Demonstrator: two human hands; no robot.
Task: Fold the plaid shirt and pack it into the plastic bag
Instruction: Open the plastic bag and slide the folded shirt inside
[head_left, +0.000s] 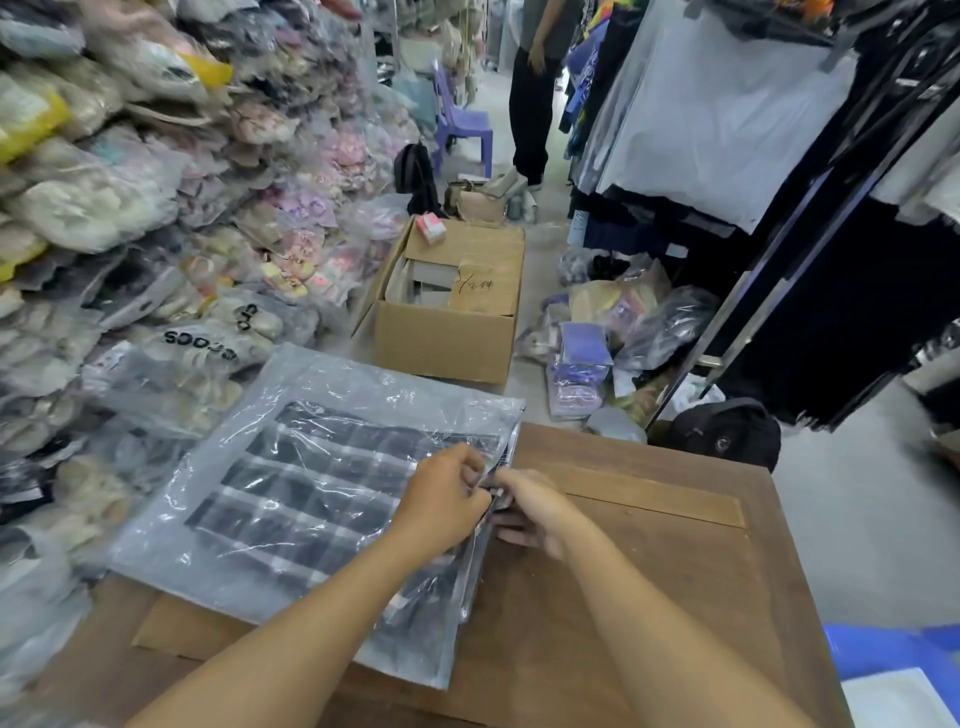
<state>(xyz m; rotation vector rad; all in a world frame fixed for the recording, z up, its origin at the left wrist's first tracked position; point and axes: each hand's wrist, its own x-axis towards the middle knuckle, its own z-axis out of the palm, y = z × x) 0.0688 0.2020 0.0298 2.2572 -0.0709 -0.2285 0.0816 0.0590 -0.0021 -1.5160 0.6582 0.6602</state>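
The folded plaid shirt (306, 493), dark with pale stripes, lies inside a clear plastic bag (322, 384) on the left of a wooden table (649, 545). The bag hangs over the table's far left corner. My left hand (447, 499) pinches the bag's right edge from above. My right hand (530, 506) meets it there, fingers closed on the same edge. The bag's opening under my fingers is hidden.
A flat cardboard sheet (171, 634) lies under the bag. Piles of bagged goods (130, 234) rise on the left. An open cardboard box (452, 306) sits on the floor ahead. Hanging clothes (727, 119) line the right, a black backpack (727, 431) below. A person stands beyond.
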